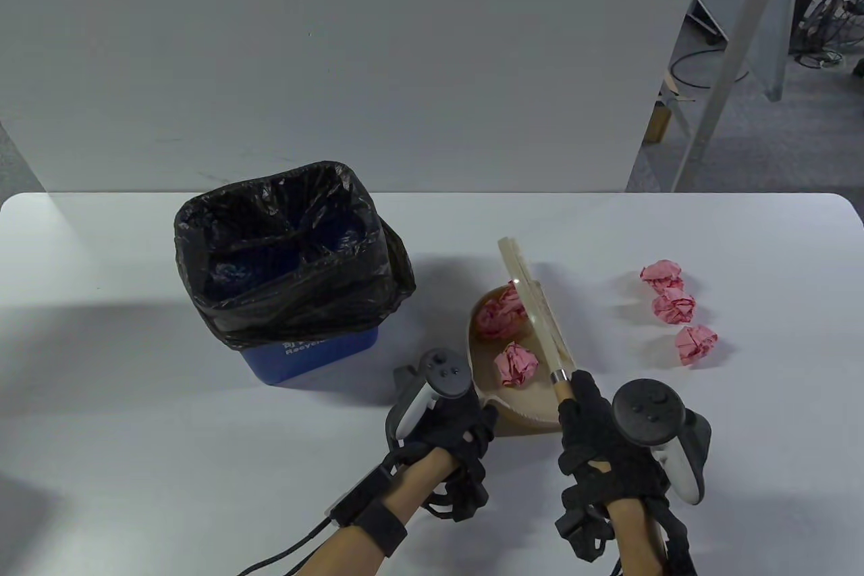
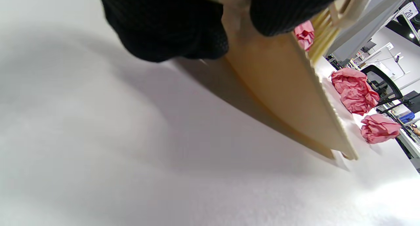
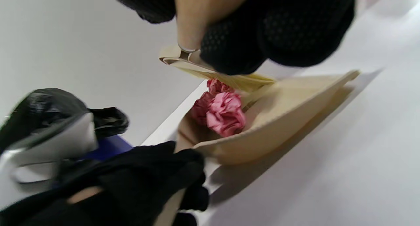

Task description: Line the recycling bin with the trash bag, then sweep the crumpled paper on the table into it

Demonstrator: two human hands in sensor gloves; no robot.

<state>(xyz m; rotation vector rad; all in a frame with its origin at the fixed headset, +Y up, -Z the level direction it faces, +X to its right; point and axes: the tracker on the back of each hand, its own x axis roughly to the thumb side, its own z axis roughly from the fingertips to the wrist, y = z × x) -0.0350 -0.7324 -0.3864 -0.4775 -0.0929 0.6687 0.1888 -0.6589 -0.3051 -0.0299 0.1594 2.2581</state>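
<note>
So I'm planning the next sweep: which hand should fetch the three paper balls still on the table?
Right. The right hand grips the brush, and the three paper balls lie on its side; the left hand holds the dustpan.

In the table view, the lined recycling bin [image 1: 297, 279] stands tall at centre left, with a strip of bare table [image 1: 432, 306] between it and the dustpan [image 1: 499, 387] at centre. The brush [image 1: 536, 309] lies slanted over the dustpan's right side, blocking any approach to it from the right. Three paper balls [image 1: 675, 306] sit well apart at centre right, with open surface all round them. The white wall [image 1: 351, 56] closes the far edge. The whole left and lower left of the table lie open.
</note>
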